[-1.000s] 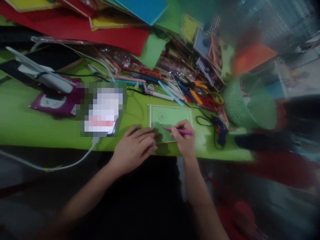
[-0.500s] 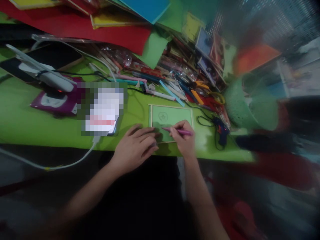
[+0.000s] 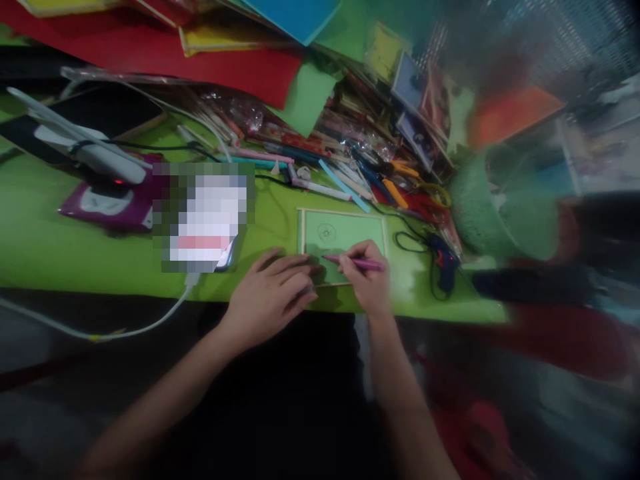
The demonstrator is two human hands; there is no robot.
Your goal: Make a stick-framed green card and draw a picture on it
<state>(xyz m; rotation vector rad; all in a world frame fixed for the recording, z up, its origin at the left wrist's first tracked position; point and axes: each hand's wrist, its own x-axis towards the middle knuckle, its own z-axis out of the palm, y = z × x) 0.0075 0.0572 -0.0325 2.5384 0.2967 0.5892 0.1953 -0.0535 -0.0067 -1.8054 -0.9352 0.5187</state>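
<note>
A small pale green card (image 3: 345, 230) with a light stick border lies near the front edge of the green table (image 3: 60, 257); a small circle is drawn on it. My right hand (image 3: 369, 280) pinches a pink pen (image 3: 356, 263) whose tip touches the card's lower left part. My left hand (image 3: 273, 293) lies flat with its fingers spread, pressing the card's lower left corner and the table beside it.
A phone on a white cable (image 3: 150, 323) lies left of my hands. A purple case (image 3: 107, 200) sits further left. Pens, sticks and scissors (image 3: 390, 180) pile behind the card. A glue gun (image 3: 443, 260) and green basket (image 3: 493, 210) are at right. Coloured paper sheets (image 3: 165, 57) cover the back.
Almost nothing has changed; the pen tip has shifted very slightly on the card and both hands stay in place.
</note>
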